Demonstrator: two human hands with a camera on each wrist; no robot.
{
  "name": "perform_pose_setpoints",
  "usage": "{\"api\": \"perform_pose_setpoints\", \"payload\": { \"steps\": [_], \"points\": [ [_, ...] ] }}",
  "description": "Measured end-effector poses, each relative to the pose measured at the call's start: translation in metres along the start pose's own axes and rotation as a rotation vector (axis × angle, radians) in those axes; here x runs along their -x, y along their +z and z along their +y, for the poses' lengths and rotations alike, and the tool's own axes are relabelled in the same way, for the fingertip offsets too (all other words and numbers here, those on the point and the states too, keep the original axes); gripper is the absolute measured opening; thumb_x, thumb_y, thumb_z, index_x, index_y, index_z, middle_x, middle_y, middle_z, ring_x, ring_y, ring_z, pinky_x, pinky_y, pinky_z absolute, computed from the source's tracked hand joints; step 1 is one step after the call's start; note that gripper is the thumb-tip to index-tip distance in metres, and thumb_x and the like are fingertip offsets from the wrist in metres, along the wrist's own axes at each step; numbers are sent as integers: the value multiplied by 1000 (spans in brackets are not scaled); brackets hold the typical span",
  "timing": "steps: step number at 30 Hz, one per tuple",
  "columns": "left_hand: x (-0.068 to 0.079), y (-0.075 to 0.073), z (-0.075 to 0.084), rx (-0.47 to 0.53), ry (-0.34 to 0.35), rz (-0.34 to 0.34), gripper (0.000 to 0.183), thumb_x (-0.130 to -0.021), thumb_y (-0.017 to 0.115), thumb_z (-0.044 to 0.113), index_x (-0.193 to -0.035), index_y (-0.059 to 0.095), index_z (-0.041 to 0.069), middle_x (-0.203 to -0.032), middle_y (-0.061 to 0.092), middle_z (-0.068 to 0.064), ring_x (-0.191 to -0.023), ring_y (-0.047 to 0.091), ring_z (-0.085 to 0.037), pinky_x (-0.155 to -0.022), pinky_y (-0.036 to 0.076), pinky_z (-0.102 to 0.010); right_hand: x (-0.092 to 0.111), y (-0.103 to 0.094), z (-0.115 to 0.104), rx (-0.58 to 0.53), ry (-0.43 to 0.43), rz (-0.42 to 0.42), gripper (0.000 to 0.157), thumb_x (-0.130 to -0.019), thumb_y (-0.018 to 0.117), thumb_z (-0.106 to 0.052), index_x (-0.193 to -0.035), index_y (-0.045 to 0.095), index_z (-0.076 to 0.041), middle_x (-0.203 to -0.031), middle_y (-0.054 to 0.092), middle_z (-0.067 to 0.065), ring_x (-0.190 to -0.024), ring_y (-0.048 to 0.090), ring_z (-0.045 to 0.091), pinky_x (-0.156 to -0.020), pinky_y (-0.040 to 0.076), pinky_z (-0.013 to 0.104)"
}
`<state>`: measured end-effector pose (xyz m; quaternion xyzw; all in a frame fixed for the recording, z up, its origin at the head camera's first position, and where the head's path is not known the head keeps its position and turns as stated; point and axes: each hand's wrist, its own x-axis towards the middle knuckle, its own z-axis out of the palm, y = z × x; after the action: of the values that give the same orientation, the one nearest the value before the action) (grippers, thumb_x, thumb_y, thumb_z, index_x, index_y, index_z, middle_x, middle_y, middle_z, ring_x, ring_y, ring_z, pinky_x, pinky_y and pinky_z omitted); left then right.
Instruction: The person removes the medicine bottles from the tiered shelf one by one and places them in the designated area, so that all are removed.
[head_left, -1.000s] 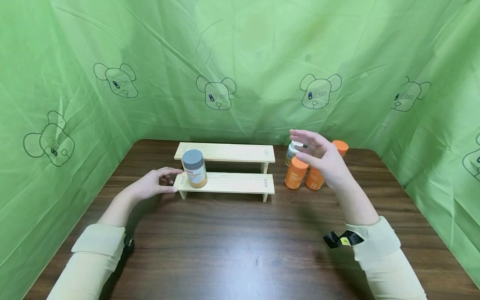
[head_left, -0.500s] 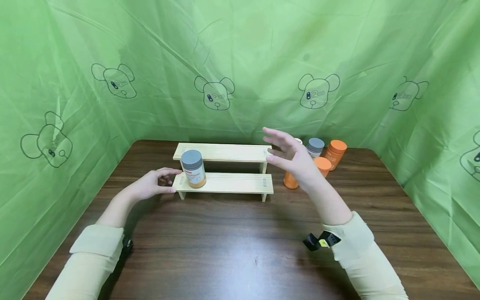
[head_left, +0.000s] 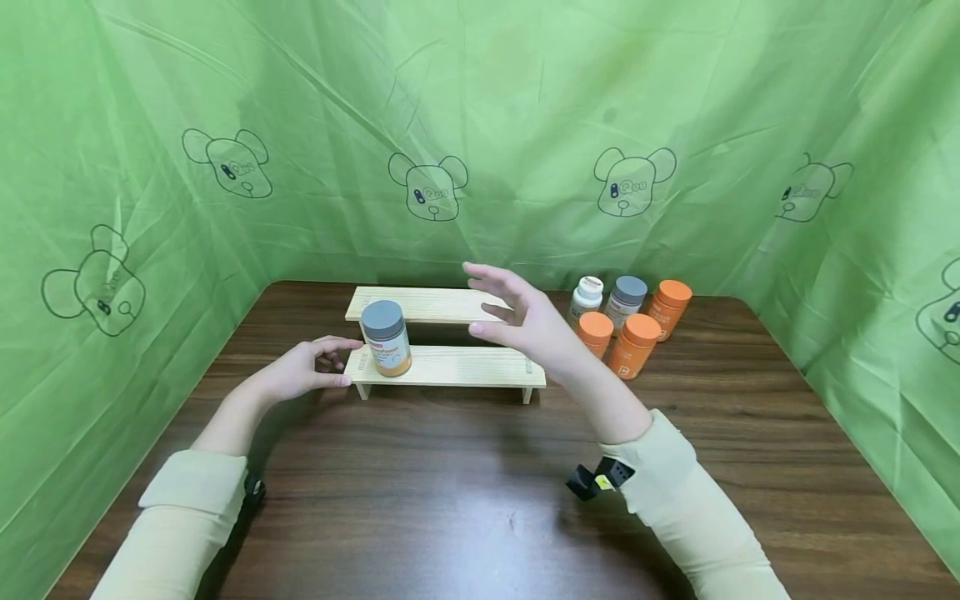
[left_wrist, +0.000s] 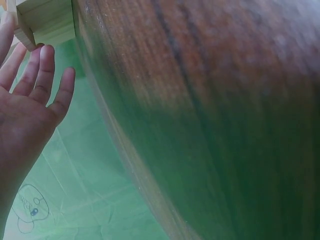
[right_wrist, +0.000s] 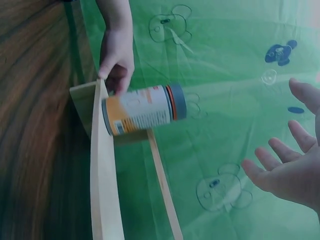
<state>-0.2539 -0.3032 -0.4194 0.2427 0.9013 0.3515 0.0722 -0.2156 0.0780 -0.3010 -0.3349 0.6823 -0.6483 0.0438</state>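
Note:
A two-step wooden rack (head_left: 465, 367) stands on the table, a jar with a grey lid (head_left: 387, 340) upright at the left end of its lower step. My left hand (head_left: 311, 368) holds that end, thumb at the front corner and forefinger at the back corner. In the left wrist view, the fingers (left_wrist: 44, 75) of this hand reach up to the board. My right hand (head_left: 517, 321) is raised in front of the rack's right part, fingers spread and holding nothing. In the right wrist view, the jar (right_wrist: 145, 110) shows beside the left hand, apart from the right hand's fingertips.
Right of the rack stand a white-capped bottle (head_left: 587, 297), a grey-lidded jar (head_left: 625, 302) and orange bottles (head_left: 633, 346), (head_left: 670, 308), (head_left: 595, 329) close together. A green curtain (head_left: 525, 125) hangs around the dark wooden table (head_left: 420, 483).
My right hand has moved left, away from the bottles and across to the rack, staying open with nothing in it. My left hand and the jar on the rack have stayed in place.

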Motion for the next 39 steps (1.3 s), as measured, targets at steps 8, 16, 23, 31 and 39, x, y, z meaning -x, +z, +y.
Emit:
{"api": "perform_pose_setpoints", "payload": {
  "steps": [8, 16, 23, 31, 39],
  "points": [
    [-1, 1, 1, 3, -5, -4, 62, -82, 74, 26, -137, 49, 10, -112, 58, -9, -96, 55, -22, -83, 47, -42, -15, 25, 7, 19, 50, -63, 66, -83, 69, -1, -142, 42, -15, -144, 42, 1, -136, 35, 21, -110, 29, 43],
    [-2, 2, -3, -6, 1, -2, 62, -82, 74, 26, -136, 49, 9, -109, 58, -10, -94, 56, -22, -85, 47, -45, -21, 46, 3, 60, 91, -97, 65, -83, 69, -1, -141, 41, -8, -147, 39, 6, -135, 35, 19, -110, 28, 48],
    [-2, 2, -3, 7, -6, -7, 62, -81, 74, 27, -136, 50, 10, -110, 58, -10, -95, 56, -23, -85, 48, -44, -32, 61, 24, 98, 125, -112, 64, -82, 72, -6, -140, 44, -8, -148, 37, 6, -138, 31, 22, -110, 29, 46],
    [0, 1, -1, 1, -6, -5, 61, -82, 74, 26, -136, 50, 11, -109, 58, -11, -95, 56, -23, -85, 47, -44, -46, 77, 66, 78, 147, -88, 62, -82, 73, -11, -138, 48, -15, -152, 31, 1, -140, 27, 17, -110, 28, 47],
    [-1, 1, -1, -3, 14, 0, 60, -82, 74, 24, -136, 50, 9, -108, 58, -12, -93, 56, -24, -83, 48, -44, -52, 87, 91, 44, 143, 13, 57, -81, 75, -13, -133, 54, -22, -143, 44, -5, -134, 36, 10, -109, 31, 42]
  ]
}}
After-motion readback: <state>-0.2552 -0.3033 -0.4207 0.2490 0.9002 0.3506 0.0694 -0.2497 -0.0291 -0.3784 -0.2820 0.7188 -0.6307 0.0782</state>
